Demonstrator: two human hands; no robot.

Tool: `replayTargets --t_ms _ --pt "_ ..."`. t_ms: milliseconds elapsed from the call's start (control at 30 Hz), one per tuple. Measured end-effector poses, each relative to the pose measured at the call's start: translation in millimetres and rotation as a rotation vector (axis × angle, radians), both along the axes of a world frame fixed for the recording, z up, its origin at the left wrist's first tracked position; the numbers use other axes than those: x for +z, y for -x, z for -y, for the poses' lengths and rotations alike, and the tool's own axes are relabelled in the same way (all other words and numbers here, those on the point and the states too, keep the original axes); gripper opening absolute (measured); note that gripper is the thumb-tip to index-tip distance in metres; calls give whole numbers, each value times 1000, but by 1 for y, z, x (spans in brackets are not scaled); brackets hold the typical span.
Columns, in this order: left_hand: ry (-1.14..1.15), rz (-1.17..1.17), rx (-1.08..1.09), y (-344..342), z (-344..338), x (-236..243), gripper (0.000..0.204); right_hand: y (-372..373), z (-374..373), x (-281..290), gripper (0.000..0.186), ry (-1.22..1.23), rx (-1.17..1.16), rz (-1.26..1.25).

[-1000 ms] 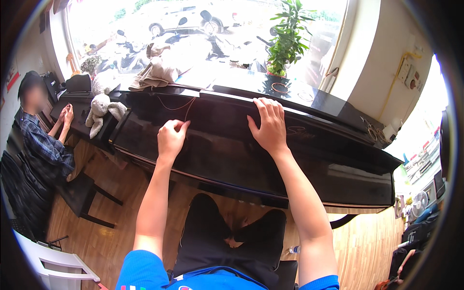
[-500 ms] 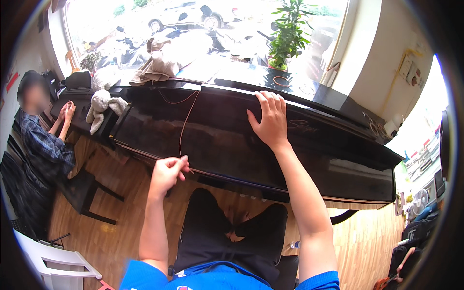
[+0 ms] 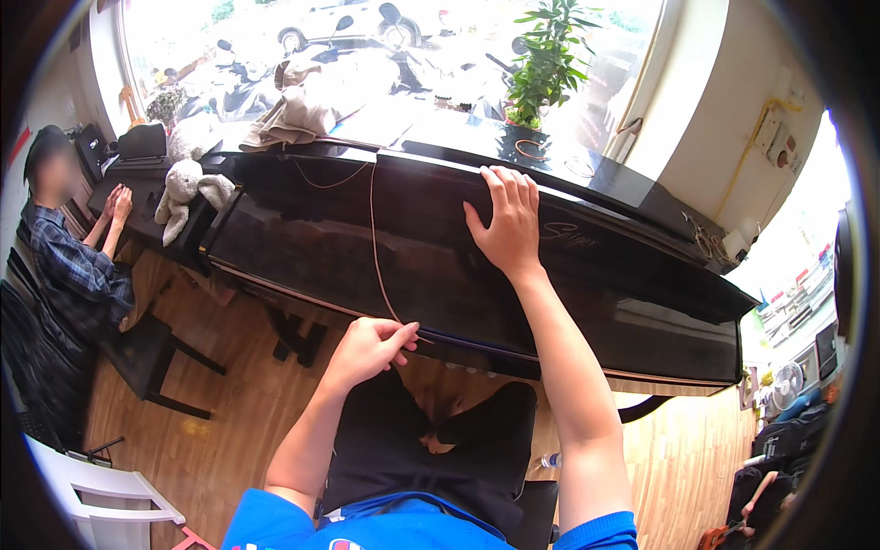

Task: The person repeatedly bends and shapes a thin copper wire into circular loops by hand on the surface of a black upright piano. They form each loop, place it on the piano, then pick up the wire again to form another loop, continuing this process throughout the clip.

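In front of me stands a black glossy piano [image 3: 440, 247] with a closed front. My left hand [image 3: 371, 351] is closed in a pinch on the lower end of a thin brown cord [image 3: 374, 238], near the piano's lower front edge. From there the cord curves up to the top edge, where another stretch of it droops to the left. My right hand [image 3: 509, 220] lies on the upper part of the black front panel, its fingers stretched out and the tips at the top edge. Nothing shows in its grip.
A potted plant [image 3: 541, 82], a beige cloth [image 3: 293, 110] and coiled cords [image 3: 704, 240] lie or stand along the piano top. A grey plush rabbit [image 3: 186, 183] sits left. Farther left, a person in a plaid shirt [image 3: 69, 252] sits by a black bench [image 3: 160, 362].
My left hand has moved right along the lower front edge, drawing the cord's lower end with it. My right hand stays on the panel. The view has shifted slightly.
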State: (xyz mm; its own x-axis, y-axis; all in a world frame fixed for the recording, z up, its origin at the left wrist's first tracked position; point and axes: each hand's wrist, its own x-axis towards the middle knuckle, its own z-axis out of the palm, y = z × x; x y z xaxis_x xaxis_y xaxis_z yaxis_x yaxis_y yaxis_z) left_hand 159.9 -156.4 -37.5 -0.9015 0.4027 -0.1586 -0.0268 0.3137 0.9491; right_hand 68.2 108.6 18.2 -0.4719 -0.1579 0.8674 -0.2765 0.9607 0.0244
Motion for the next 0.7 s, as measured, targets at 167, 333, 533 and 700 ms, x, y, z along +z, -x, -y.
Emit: replayTargets --t_ms 167,333,533,700 --pt "136 28 -98 11 -9 20 47 1 1 -1 56 7 -5 -5" --pt "408 46 -247 25 5 66 55 0 -1 -2 57 2 0 5" --pt "88 -474 313 60 37 103 52 -1 1 -2 58 4 -2 -14" --pt "193 -738 498 110 25 88 41 2 -1 -4 58 3 -4 -26"
